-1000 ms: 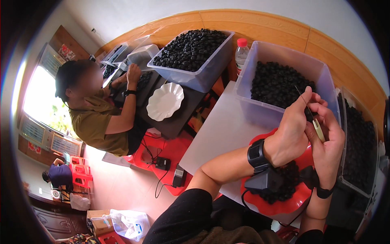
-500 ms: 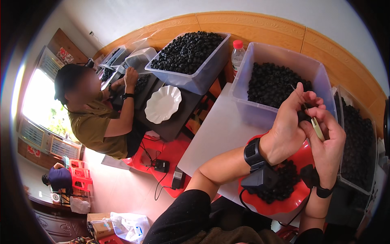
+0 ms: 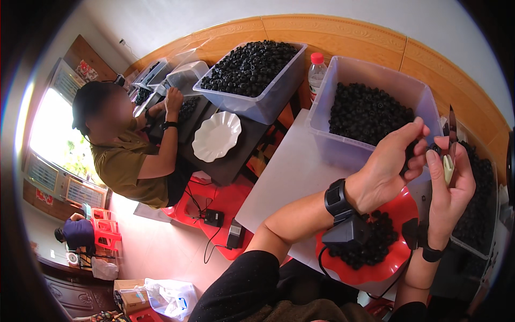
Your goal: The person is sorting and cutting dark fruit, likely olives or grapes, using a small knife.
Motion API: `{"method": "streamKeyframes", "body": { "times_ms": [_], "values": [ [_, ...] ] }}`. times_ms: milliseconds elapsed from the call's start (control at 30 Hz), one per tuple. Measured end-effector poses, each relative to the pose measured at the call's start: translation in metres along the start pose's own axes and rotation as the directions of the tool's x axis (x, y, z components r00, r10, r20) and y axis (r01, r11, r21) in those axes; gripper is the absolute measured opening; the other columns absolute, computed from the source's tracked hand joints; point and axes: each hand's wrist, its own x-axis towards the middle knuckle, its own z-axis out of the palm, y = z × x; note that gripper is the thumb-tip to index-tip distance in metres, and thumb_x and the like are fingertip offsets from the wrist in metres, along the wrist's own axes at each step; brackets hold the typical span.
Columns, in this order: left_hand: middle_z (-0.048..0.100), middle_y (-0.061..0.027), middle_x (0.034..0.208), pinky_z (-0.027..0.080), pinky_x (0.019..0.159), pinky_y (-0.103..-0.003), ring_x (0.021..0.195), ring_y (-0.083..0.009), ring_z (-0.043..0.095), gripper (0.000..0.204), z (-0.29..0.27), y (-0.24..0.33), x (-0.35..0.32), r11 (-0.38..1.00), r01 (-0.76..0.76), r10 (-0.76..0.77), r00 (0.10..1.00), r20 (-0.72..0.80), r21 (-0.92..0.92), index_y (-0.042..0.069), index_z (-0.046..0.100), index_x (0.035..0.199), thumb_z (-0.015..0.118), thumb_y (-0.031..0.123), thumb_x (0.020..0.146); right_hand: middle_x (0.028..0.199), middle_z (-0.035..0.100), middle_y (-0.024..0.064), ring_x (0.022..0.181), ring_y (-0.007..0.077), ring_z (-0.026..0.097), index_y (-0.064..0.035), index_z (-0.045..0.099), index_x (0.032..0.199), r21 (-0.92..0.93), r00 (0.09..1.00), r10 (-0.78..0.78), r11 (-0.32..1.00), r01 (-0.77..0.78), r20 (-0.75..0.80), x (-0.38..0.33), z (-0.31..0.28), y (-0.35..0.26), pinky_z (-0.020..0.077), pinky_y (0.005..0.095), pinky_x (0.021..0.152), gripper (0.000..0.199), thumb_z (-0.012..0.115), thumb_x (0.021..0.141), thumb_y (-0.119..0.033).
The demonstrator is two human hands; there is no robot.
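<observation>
Gripping the pale-green handle (image 3: pixel 448 169), likely safest, the right hand (image 3: pixel 451 190) holds a light-looking, probably stiff metal knife (image 3: pixel 452 124); left hand (image 3: pixel 387 167) curls, contents unclear.

Red plate (image 3: pixel 404 214): scalloped, bearing black round pieces (image 3: pixel 370 252).
Left hand (image 3: pixel 383 161): near plate's far edge, fingers curled, grip partly hidden.
Right hand (image 3: pixel 450 190): right of plate, gripping pale-handled knife (image 3: pixel 448 169), blade upward.
Translucent bin (image 3: pixel 389 78): beyond plate, more pieces.
White dish (image 3: pixel 217 137): left of plate.
</observation>
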Motion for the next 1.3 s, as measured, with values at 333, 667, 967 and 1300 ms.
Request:
{"method": "streamKeyframes", "body": {
  "times_ms": [333,667,967,1300],
  "values": [
    [0.038,0.0059,0.063,0.021,0.043,-0.017,0.051,-0.0028,0.033,0.025,0.014,0.006,-0.007,0.978,0.057,-0.082,0.99,0.113,0.203,0.015,0.051,0.085,0.05,0.038,0.095,0.091,0.061,0.0045,0.068,0.0095,0.059,0.0021,0.059,0.103,-0.213,0.992,-0.104,0.973,0.086,-0.077,0.004,-0.007,-0.004,0.0479,0.0207,0.062,0.016,0.06,0.087,-0.001],
    [0.04,0.0049,0.064,0.021,0.042,-0.018,0.052,-0.0034,0.034,0.022,0.016,0.003,-0.009,0.974,0.07,-0.117,0.969,0.218,0.214,0.012,0.054,0.087,0.053,0.033,0.095,0.098,0.061,0.0047,0.09,0.0105,0.055,0.0055,0.061,0.1,-0.199,0.99,-0.065,0.979,0.039,-0.125,-0.001,-0.023,0.002,0.0424,0.0238,0.084,0.016,0.062,0.087,-0.002],
    [0.038,0.006,0.063,0.021,0.043,-0.018,0.053,-0.0033,0.032,0.025,0.015,0.005,-0.01,0.969,0.047,-0.102,0.971,0.218,0.242,0.01,0.06,0.109,0.052,0.029,0.096,0.121,0.057,0.0106,0.102,0.0121,0.052,0.006,0.06,0.108,-0.201,0.995,-0.034,0.979,0.013,-0.098,0.002,-0.021,-0.003,0.0395,0.0261,0.09,0.021,0.058,0.089,-0.003],
    [0.038,0.0069,0.063,0.021,0.043,-0.018,0.054,-0.0031,0.032,0.024,0.014,0.011,-0.016,0.964,0.039,-0.102,0.968,0.228,0.263,0.01,0.061,0.106,0.05,0.029,0.096,0.102,0.06,0.0059,0.1,0.0145,0.054,0.004,0.062,0.103,-0.282,0.99,-0.089,0.958,0.056,-0.106,0.001,-0.012,-0.007,0.0392,0.0271,0.092,0.017,0.06,0.087,0.0]
  ]
}}
